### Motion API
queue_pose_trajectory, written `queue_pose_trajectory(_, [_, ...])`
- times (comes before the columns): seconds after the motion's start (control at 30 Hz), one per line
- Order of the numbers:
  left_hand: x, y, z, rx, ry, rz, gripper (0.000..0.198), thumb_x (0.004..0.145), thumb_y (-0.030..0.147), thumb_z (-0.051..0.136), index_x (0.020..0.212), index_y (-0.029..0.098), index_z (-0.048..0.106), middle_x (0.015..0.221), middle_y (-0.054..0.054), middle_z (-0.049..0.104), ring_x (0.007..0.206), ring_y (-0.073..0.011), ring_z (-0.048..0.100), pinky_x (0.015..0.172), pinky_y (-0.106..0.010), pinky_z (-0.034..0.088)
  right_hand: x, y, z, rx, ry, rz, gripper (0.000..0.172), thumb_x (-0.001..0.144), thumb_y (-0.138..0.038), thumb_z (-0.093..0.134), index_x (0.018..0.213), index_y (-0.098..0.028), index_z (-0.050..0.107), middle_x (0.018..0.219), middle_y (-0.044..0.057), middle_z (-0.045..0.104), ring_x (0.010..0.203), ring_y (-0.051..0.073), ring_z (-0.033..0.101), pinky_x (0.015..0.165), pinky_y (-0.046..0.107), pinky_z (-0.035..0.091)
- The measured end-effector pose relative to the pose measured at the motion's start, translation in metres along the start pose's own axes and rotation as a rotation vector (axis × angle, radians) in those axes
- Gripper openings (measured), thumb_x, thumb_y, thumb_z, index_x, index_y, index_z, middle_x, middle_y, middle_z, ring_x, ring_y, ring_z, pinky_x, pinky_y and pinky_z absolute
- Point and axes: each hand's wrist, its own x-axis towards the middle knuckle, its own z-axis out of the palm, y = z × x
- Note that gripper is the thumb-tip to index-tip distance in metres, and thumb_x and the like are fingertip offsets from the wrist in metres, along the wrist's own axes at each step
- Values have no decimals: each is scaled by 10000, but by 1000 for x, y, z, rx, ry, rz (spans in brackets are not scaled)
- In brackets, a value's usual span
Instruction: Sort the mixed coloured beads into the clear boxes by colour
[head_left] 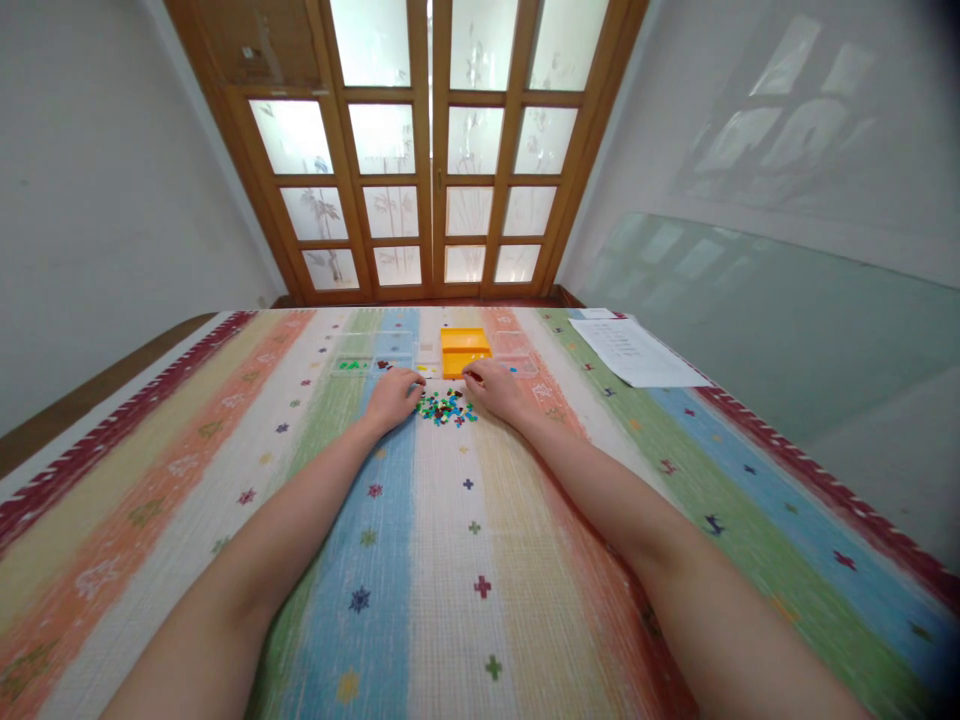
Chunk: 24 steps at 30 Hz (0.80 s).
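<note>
The work area is a surface (450,620) covered with a multicoloured striped cloth (360,540) printed with small motifs. A loose pile of small green, blue and dark-red pieces (445,408) lies on the cloth, between the two hands.

Left hand (395,398): positioned at the left edge of the pile, palm side down, fingers curled toward the pieces. Whether it grasps a piece cannot be determined.

Right hand (493,388): positioned at the upper right edge of the pile, fingers bent and fingertips close together, directly in front of an open yellow-orange plastic box (463,337). The fingertips are too small in view to confirm a grasped piece.

A clear plastic compartment container (403,360) stands to the left of the box, beyond the left hand. Small green pieces (352,366) occupy its left part; small dark-red pieces (384,365) lie farther right, near the left hand. A second clear plastic container (525,366) stands to the right of the box, with a small blue piece (513,370) visible at its near side.

A white paper sheet (637,352) with printed lines lies flat at the far right. Beyond the surface stands a wooden-framed door (433,200) with translucent glass panes.
</note>
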Motion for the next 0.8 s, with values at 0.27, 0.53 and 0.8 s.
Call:
queue_pose_trajectory(0.27, [3, 50, 14, 11, -178, 318, 376, 1041, 412, 487, 1348, 284, 662, 1494, -51, 588, 1440, -264, 444, 1257, -476, 293, 3, 4, 6, 97, 167, 154, 206, 973, -255, 528, 964, -201, 727, 954, 73, 747, 857, 211, 641, 818, 314, 462])
queue_pose_trajectory(0.53, [1, 53, 13, -28, -233, 305, 395, 1063, 397, 412, 1325, 289, 688, 1442, -46, 629, 1404, -256, 489, 1251, -451, 301, 3, 5, 6, 115, 176, 214, 252, 975, -298, 494, 955, -202, 726, 948, 83, 747, 873, 225, 646, 837, 329, 485])
queue_pose_trajectory(0.8, [3, 43, 15, -70, -141, 272, 428, 1074, 350, 377, 1374, 224, 655, 1431, -90, 636, 1371, -243, 517, 1232, -459, 341, 3, 1, 6, 124, 154, 201, 238, 979, -292, 509, 958, -201, 728, 953, 86, 743, 873, 228, 645, 828, 327, 472])
